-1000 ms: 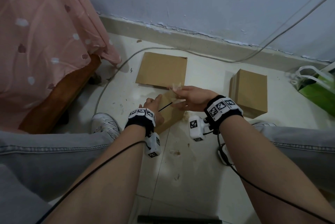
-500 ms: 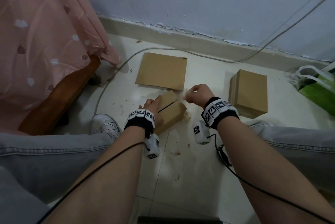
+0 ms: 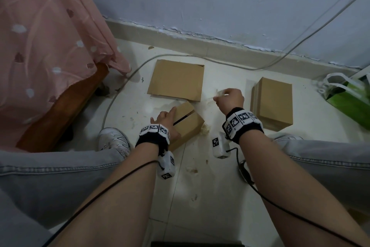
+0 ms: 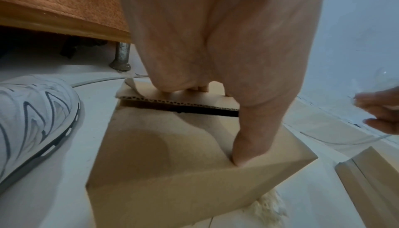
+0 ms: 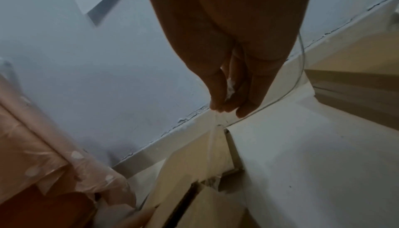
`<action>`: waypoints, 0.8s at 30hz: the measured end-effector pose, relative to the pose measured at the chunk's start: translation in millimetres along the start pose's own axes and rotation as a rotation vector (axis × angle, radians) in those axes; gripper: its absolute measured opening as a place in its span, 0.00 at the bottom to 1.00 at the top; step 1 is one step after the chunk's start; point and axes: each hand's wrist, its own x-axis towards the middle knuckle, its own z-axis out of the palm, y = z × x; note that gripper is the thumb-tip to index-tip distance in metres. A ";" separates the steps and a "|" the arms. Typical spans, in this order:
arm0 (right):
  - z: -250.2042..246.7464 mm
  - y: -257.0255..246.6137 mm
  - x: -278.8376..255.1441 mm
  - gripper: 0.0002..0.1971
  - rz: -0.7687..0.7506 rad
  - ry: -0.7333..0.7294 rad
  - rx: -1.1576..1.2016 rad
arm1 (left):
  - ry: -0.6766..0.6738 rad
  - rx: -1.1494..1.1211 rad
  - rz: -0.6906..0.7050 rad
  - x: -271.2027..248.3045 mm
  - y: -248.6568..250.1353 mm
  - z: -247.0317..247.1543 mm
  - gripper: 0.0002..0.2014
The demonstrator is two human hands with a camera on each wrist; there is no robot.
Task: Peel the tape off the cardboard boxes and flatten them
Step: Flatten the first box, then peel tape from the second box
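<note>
— Which way does the small box (image 3: pixel 187 121) lie?

— On the floor (image 3: pixel 200 186) between your knees, its long axis and the slit between its top flaps running from near-left to far-right. Your left hand (image 3: pixel 166 120) presses it down, fingers straight, thumb at the near corner.

— What does the left wrist view add?

— The flap's corrugated edge above the dark gap.

— And the right?

— Your right hand (image 3: pixel 230 99), raised beside the box, pinches clear tape (image 5: pixel 230 86) in curled fingertips; only the right wrist view shows the strip trailing down to the box.
</note>
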 end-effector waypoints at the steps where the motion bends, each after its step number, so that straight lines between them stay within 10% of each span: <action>1: 2.7 1.7 0.0 0.09 0.008 -0.018 0.007 | 0.005 0.034 0.008 1.1 -1.6 2.7 0.58; 13: 3.0 -11.3 10.6 0.04 0.006 -0.133 0.055 | 0.111 0.099 -0.035 -0.3 3.1 -0.9 0.57; 24: -28.2 -54.9 -15.8 0.06 -0.101 -0.310 0.295 | 0.175 -0.375 0.026 -3.7 4.2 -20.9 0.62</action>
